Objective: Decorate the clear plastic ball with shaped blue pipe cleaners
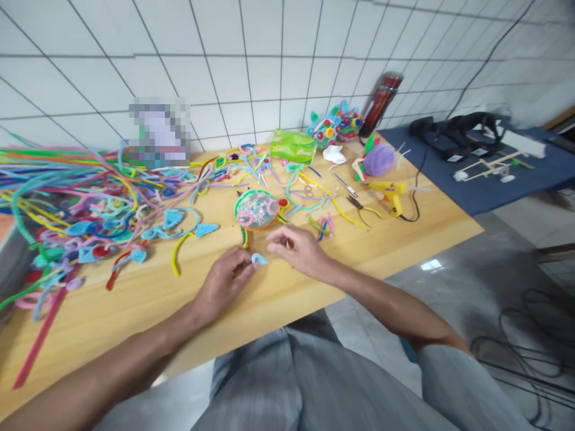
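Note:
Near the front of the wooden table, my left hand (227, 278) pinches a small curled light-blue pipe cleaner (259, 258) between thumb and fingertips. My right hand (299, 246) hovers just to its right, its thumb and fingers drawn together; whether anything tiny sits between them is too blurred to make out. Just beyond both hands lies a clear, glitter-filled oval ornament (257, 211) edged in green and orange, with pink rings on it. A yellow and green strip (244, 236) extends from its lower side toward my left hand.
Many loose pipe cleaners (81, 185) crowd the table's left side. Pliers (359, 206), a yellow glue gun (390, 194), a craft knife (345, 184) and a purple yarn ball (380, 159) lie right. Behind stand a green packet (293, 147) and decorated balls (326, 131).

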`<state>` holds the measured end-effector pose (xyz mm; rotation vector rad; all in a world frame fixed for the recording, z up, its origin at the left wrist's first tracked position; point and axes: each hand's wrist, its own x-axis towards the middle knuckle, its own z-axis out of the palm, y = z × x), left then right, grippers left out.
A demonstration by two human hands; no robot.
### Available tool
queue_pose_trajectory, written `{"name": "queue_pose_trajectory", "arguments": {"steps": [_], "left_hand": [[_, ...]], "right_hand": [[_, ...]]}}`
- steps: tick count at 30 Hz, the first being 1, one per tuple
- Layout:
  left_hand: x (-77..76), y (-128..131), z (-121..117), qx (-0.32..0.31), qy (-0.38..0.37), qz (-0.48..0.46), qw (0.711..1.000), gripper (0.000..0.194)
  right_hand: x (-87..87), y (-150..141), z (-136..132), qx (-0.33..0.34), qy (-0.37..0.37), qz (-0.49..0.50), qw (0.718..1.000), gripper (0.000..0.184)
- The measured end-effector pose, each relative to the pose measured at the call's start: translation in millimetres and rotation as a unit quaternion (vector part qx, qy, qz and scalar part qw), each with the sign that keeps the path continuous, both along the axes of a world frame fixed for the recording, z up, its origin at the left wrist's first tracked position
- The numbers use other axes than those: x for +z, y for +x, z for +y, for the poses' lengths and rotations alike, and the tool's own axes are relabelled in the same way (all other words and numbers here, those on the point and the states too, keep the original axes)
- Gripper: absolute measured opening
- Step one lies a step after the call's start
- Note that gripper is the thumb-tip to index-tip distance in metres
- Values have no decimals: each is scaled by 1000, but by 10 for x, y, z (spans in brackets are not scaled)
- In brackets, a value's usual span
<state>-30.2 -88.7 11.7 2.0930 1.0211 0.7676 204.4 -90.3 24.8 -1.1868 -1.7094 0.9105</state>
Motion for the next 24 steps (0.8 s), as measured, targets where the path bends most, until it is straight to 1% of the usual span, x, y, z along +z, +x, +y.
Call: {"name": "queue_pose_trajectory", "arguments": {"steps": [1,2,4,5,6,7,8,9,10,11,12,14,15,16,18,20,22,24], "left_hand": [[80,40,-32,-37,-37,-25,998,21],[166,100,-66,-84,-81,-44,992,22],[328,273,-127,-178,-183,-71,964,25],[391,375,-145,-219,-242,-80,942,27],[434,473,-152,-241,-300,-94,918,31],[456,558,-143,-237,-342,-118,902,36],[457,619,-119,-228,-368,-145,890,41],[441,650,-82,-218,-377,-162,885,45],[411,649,-36,-197,-372,-184,888,46],[374,617,13,-167,-363,-203,894,47],[334,563,59,-129,-352,-215,902,47],[262,428,122,-58,-341,-227,910,48],[236,370,137,-35,-340,-231,911,49],[218,329,141,-24,-340,-235,910,49],[206,310,129,-31,-338,-246,908,49],[219,354,111,-54,-329,-264,905,49],[253,412,103,-73,-321,-275,903,48],[299,437,103,-80,-295,-252,918,41]], "right_hand": [[78,8,21,-18,-30,78,996,13],[149,-4,48,-31,-61,154,986,19],[256,-84,116,-29,-120,289,949,30],[291,-141,147,-9,-155,339,928,34],[313,-198,169,19,-193,377,906,38],[325,-243,176,50,-231,402,885,40],[328,-267,167,76,-264,412,869,42],[325,-263,143,89,-283,413,861,43],[317,-228,109,87,-285,405,864,43],[305,-166,70,70,-273,384,879,43],[293,-84,32,52,-241,347,905,42],[270,91,-25,5,-131,238,962,43],[264,162,-43,-5,-84,177,981,43],[262,209,-53,-10,-46,127,991,42],[271,223,-56,11,-10,63,998,36],[289,156,-42,38,16,24,999,24],[311,69,-13,41,55,-1,998,11],[336,14,23,29,76,-12,997,5]]}}
